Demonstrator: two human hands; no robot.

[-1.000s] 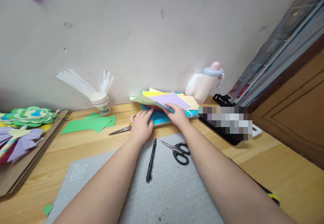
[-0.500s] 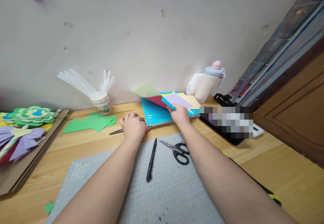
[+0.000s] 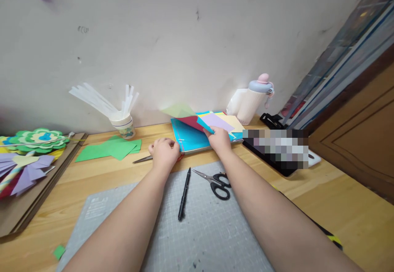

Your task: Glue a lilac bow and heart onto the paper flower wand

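My right hand [image 3: 221,141] is closed on a few sheets of coloured paper [image 3: 192,122], blue, dark red and pale green, lifted at the left. Beneath them lies a blue-topped stack of coloured paper [image 3: 189,138], with lilac and cream pieces on its right part. My left hand [image 3: 165,152] is curled at the stack's front left corner; whatever its fingers grip is hidden. Under that hand lie red-handled scissors [image 3: 144,159], mostly covered. Nearer to me, a black pen [image 3: 184,196] and black-handled scissors [image 3: 217,183] rest on the grey cutting mat [image 3: 123,210].
Green paper pieces [image 3: 107,149] lie at the left, before a paper cup [image 3: 122,125] of white strips. Paper flowers [image 3: 40,140] sit on cardboard [image 3: 33,206] at far left. A bottle [image 3: 252,104] stands back right, behind a dark tablet-like object [image 3: 267,161]. The wall [image 3: 184,50] bounds the back.
My left hand has shifted slightly to the right, toward the stack. The right hand and the lifted sheets have hardly moved.
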